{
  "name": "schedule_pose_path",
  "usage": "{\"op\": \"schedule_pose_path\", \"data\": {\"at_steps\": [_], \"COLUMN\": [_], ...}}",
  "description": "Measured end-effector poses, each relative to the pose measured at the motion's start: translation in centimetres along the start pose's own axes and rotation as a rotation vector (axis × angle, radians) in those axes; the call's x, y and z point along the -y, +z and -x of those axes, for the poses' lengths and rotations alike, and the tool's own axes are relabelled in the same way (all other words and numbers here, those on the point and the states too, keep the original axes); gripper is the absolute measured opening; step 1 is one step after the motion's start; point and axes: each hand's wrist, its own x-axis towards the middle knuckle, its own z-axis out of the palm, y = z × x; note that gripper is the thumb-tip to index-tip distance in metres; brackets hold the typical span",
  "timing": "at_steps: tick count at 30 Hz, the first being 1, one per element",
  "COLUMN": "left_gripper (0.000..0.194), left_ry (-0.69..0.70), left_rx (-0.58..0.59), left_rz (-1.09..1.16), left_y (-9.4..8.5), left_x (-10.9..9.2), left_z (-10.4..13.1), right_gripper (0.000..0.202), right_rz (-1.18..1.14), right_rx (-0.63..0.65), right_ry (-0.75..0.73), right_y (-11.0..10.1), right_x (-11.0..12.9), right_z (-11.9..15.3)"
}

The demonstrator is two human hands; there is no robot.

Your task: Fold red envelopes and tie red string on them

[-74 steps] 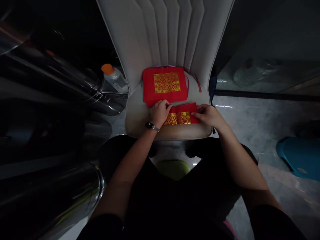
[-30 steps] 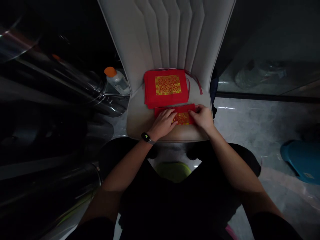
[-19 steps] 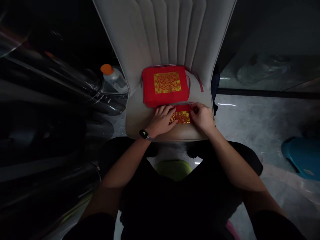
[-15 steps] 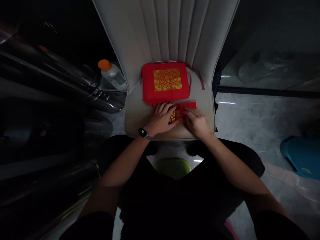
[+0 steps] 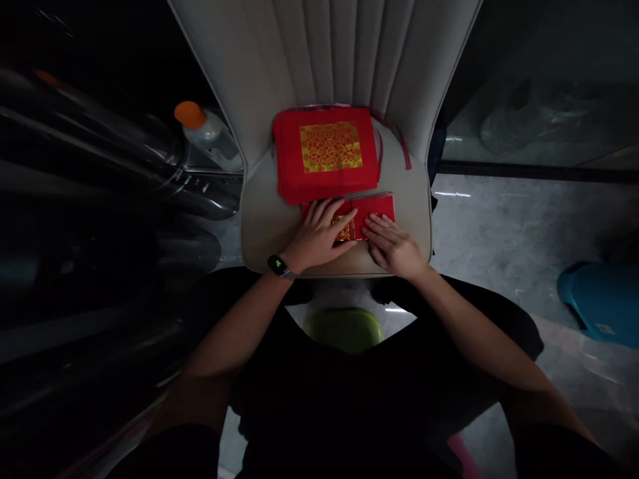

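Note:
A folded red piece with a gold pattern (image 5: 372, 206) lies across the front of the chair seat. My left hand (image 5: 319, 234) rests on its left part, fingers spread, with gold print showing beside the thumb and index finger. On the plain red right flap, my right hand (image 5: 393, 245) lies with its fingers stretched out and close together. Just behind, a stack of red sheets or flat bags (image 5: 287, 156), the top one with a gold patterned panel, sits against the backrest. Thin dark red ribbons (image 5: 403, 150) trail from its right side.
The pale chair (image 5: 279, 249) stands between my knees. To its left are a bottle with an orange cap (image 5: 192, 116) and dark shiny tubes (image 5: 100, 146). A green object (image 5: 344, 329) is below the seat, and a blue plastic item (image 5: 606, 303) is on the floor at right.
The right flap of the folded red piece now lies flatter and wider. My right hand has gone from pinching near its edge to fingers laid out on it. The view has shifted slightly.

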Motion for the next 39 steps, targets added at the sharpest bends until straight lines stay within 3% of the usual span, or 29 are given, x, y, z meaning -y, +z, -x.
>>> {"op": "schedule_pose_path", "data": {"at_steps": [8,15,20,26,33,36,39], "left_gripper": [0.041,0.045,0.041,0.037,0.044,0.044,0.043], "left_ry": [-0.04,0.105,0.102,0.113,0.122,0.126,0.141], "left_rx": [-0.143,-0.025,-0.05,-0.048,0.001,0.011,0.008], "left_rz": [-0.032,0.079,0.066,0.099,0.121,0.089,0.07], "left_y": [-0.2,1.0,1.0,0.8,1.2,1.2,1.2], "left_x": [-2.3,-1.4,-1.0,-1.3,-1.0,-1.0,-1.1], "left_z": [-0.7,-1.0,-1.1,-1.7,-2.1,-2.0,-1.9], "right_gripper": [0.056,0.046,0.031,0.029,0.024,0.026,0.032], "right_rz": [-0.016,-0.084,-0.039,-0.026,-0.001,0.067,0.041], "right_rx": [0.036,0.054,0.005,0.041,-0.192,-0.218,-0.065], "right_ry": [-0.013,0.038,0.065,0.144,0.255,0.178,0.088], "right_y": [0.0,-1.7,-4.0,-4.6,-7.2,-6.3,-4.2], "right_x": [-0.3,-1.3,-3.0,-3.3,-2.4,-0.8,0.2], "right_z": [0.3,0.2,1.7,2.5,2.0,1.6,1.6]}}
